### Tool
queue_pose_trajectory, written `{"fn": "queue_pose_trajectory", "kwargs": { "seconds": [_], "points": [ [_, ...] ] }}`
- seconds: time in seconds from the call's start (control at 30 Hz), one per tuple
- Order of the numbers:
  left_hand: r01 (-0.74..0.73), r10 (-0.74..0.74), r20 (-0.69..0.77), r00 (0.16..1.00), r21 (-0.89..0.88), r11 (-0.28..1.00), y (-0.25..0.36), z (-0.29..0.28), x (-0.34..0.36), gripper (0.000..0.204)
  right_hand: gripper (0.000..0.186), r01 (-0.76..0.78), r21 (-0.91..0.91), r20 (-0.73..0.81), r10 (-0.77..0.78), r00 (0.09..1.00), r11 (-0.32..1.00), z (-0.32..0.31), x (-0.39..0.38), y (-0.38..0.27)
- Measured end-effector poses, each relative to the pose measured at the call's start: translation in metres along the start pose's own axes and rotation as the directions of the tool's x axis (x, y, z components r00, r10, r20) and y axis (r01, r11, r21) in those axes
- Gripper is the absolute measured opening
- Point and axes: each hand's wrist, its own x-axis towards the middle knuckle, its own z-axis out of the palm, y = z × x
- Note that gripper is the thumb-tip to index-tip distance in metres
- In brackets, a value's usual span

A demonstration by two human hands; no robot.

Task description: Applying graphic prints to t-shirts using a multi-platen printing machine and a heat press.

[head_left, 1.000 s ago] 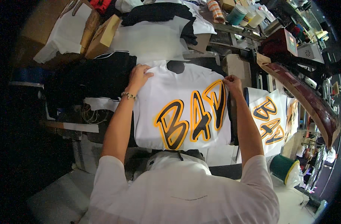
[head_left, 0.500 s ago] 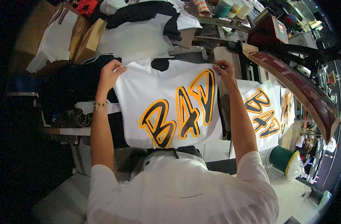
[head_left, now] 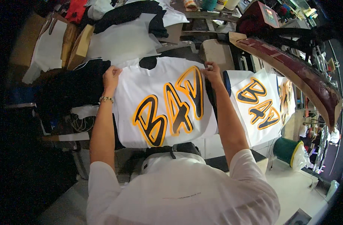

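Observation:
A white cloth panel (head_left: pixel 127 98) with a curved neck cutout and slanted black lettering edged in orange is spread out in front of me. My left hand (head_left: pixel 110 78) pinches its upper left corner, the fingers closed on the cloth. At the opposite upper corner, my right hand (head_left: pixel 212 72) grips the edge between thumb and fingers. The panel's lower edge hangs near my waist. To the right of my right forearm, a second white printed piece (head_left: pixel 269 83) with similar lettering lies over other white pieces.
Translucent sheets (head_left: pixel 120 39) and dark cloth (head_left: pixel 68 84) lie beyond and left of the panel, near a cardboard box (head_left: pixel 80 47). A long curved maroon machine part (head_left: pixel 291 69) juts in at right, below a red control box (head_left: pixel 258 17). A green bin (head_left: pixel 285 151) stands on the floor.
My view has turned slightly, so most of the scene sits farther left. Both hands still hold the panel's upper corners, and more of the printed pieces on the right shows.

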Motion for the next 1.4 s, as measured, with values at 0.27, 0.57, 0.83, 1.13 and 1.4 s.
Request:
{"fn": "queue_pose_trajectory", "kwargs": {
  "seconds": [0.27, 0.57, 0.83, 1.13, 1.4],
  "points": [
    [0.033, -0.029, 0.101, 0.994, -0.038, 0.999, -0.016, -0.029, -0.010, 0.030, 0.053, -0.012, 0.019, 0.022, 0.012, 1.000, 1.000, -0.006, -0.048, 0.007],
    [0.143, -0.142, 0.018, 0.990, -0.039, 0.989, -0.013, -0.022, -0.030, 0.047, 0.046, 0.085, -0.056, 0.024, -0.084, 0.996, 0.995, -0.011, -0.061, 0.018],
    [0.174, -0.173, 0.028, 0.985, -0.055, 0.983, -0.008, -0.048, -0.048, 0.050, 0.041, 0.049, 0.018, 0.023, -0.049, 0.999, 0.999, -0.003, -0.057, 0.018],
    [0.097, -0.104, -0.097, 0.990, -0.070, 0.993, -0.007, -0.031, -0.059, 0.028, 0.039, 0.094, 0.013, -0.023, -0.094, 0.995, 0.995, -0.009, -0.059, 0.030],
    [-0.133, 0.234, -0.236, 0.943, 0.376, 0.917, 0.069, -0.011, -0.095, 0.027, 0.040, 0.065, 0.157, -0.045, -0.058, 0.997, 0.985, -0.005, -0.055, 0.024]
  ]
}}
